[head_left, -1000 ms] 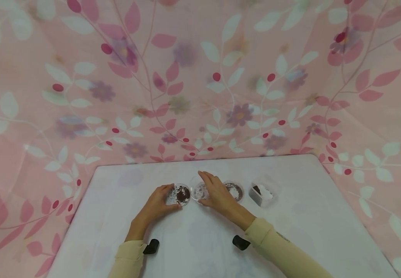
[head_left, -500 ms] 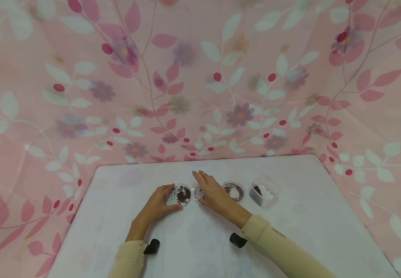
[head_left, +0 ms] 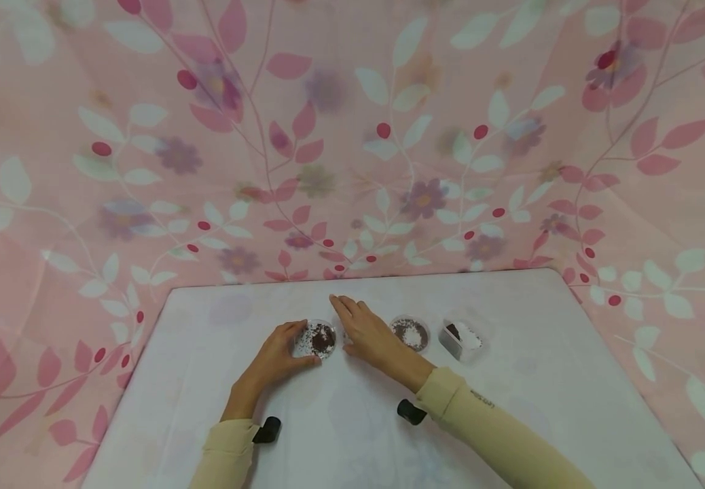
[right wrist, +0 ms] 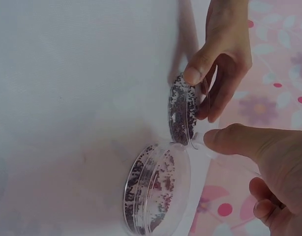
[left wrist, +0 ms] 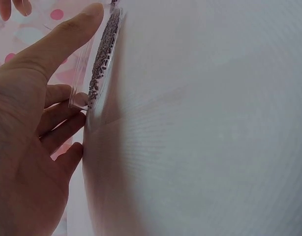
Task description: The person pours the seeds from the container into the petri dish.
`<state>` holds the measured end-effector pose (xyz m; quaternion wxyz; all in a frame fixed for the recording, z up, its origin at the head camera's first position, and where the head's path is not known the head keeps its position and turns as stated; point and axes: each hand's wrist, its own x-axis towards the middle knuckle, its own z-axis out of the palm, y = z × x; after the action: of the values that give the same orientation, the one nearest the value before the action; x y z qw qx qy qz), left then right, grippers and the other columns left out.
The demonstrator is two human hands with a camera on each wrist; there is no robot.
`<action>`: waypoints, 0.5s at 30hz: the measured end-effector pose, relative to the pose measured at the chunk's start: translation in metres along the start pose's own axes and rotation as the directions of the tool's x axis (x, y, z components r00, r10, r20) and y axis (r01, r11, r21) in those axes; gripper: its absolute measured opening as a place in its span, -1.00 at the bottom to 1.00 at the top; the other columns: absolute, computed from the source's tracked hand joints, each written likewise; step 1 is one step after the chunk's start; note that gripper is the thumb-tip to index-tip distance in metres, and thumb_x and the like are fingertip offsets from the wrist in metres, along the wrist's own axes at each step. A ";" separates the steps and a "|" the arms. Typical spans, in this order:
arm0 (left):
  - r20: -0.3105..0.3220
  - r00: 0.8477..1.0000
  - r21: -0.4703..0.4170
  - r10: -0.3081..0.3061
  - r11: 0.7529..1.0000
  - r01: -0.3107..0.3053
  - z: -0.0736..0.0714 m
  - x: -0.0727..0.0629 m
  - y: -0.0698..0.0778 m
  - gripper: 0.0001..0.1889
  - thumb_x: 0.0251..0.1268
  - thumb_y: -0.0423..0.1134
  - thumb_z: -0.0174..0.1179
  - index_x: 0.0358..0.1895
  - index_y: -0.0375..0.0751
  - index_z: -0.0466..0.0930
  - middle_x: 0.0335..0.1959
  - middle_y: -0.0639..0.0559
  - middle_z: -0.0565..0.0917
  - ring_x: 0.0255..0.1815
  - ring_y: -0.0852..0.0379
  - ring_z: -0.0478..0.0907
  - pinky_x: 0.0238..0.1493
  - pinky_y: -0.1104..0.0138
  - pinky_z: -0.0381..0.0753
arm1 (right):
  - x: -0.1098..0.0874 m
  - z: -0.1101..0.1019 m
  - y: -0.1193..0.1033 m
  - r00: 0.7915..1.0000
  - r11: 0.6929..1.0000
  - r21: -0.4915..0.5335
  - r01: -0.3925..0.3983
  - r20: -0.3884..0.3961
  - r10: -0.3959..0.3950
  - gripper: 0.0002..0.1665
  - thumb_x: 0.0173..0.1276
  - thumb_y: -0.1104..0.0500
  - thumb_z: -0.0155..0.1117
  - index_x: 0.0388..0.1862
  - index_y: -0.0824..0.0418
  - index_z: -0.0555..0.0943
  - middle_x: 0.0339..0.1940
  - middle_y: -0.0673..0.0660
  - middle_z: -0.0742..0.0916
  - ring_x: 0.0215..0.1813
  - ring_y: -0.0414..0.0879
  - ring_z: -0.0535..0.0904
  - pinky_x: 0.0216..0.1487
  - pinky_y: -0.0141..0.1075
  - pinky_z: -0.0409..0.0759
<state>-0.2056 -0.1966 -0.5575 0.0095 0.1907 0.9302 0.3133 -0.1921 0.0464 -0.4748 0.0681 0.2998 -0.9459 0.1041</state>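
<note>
My left hand (head_left: pixel 276 353) holds the side of a clear petri dish (head_left: pixel 318 339) between thumb and fingers. The dish stands on the table with dark brown granules and white bits in it. Just right of it, my right hand (head_left: pixel 372 337) is above the table, its thumb (right wrist: pixel 225 140) and curled fingertips (right wrist: pixel 261 201) at a thin clear round lid (right wrist: pixel 202 142) that is mostly hidden. A second petri dish (head_left: pixel 410 333) with a brown ring and white middle sits right of this hand. In the left wrist view the granules (left wrist: pixel 104 51) lie low in the gripped dish.
To the right stands a small clear tub (head_left: pixel 461 339) with white and dark contents. All of it sits on a white-covered table (head_left: pixel 340 435). A pink floral cloth (head_left: pixel 352 136) hangs behind and at both sides. Black wrist cameras (head_left: pixel 411 411) hang below the wrists.
My right hand has moved left, closer to the dish in the left hand, and now hides most of the clear round piece that showed before. The left hand stays in place.
</note>
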 end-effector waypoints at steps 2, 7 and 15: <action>-0.004 1.000 -0.002 0.002 1.000 -0.002 0.000 0.000 0.001 -0.04 -0.13 0.19 0.51 0.37 -0.23 0.41 0.28 -0.20 0.53 0.34 -0.18 0.43 0.35 -0.07 0.42 | 0.001 0.000 0.000 1.000 1.000 -0.009 -0.002 0.003 0.003 0.23 0.02 0.15 0.61 0.56 0.26 0.08 0.44 0.21 0.41 0.25 0.08 0.50 0.20 -0.22 0.60; -0.005 1.000 -0.019 0.004 1.000 -0.004 -0.001 -0.001 0.003 -0.04 -0.13 0.16 0.52 0.36 -0.27 0.42 0.27 -0.24 0.53 0.33 -0.21 0.43 0.35 -0.08 0.41 | 0.003 0.003 -0.001 1.000 0.998 -0.067 0.020 0.005 -0.019 0.20 0.05 0.19 0.59 0.56 0.27 0.07 0.46 0.23 0.38 0.23 0.10 0.53 0.11 -0.26 0.65; 0.005 1.000 -0.031 -0.022 0.999 0.022 -0.002 -0.002 0.006 -0.06 -0.11 0.15 0.52 0.38 -0.24 0.40 0.30 -0.24 0.50 0.36 -0.21 0.40 0.36 -0.08 0.40 | 0.009 0.005 -0.005 0.998 0.989 -0.139 0.059 0.044 -0.053 0.16 0.07 0.20 0.57 0.54 0.32 0.10 0.46 0.27 0.39 0.33 0.12 0.48 0.38 -0.16 0.47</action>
<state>-0.2025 -0.1943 -0.5527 0.0179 0.1809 0.9273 0.3273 -0.1973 0.0365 -0.4768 0.0729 0.3229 -0.9432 0.0293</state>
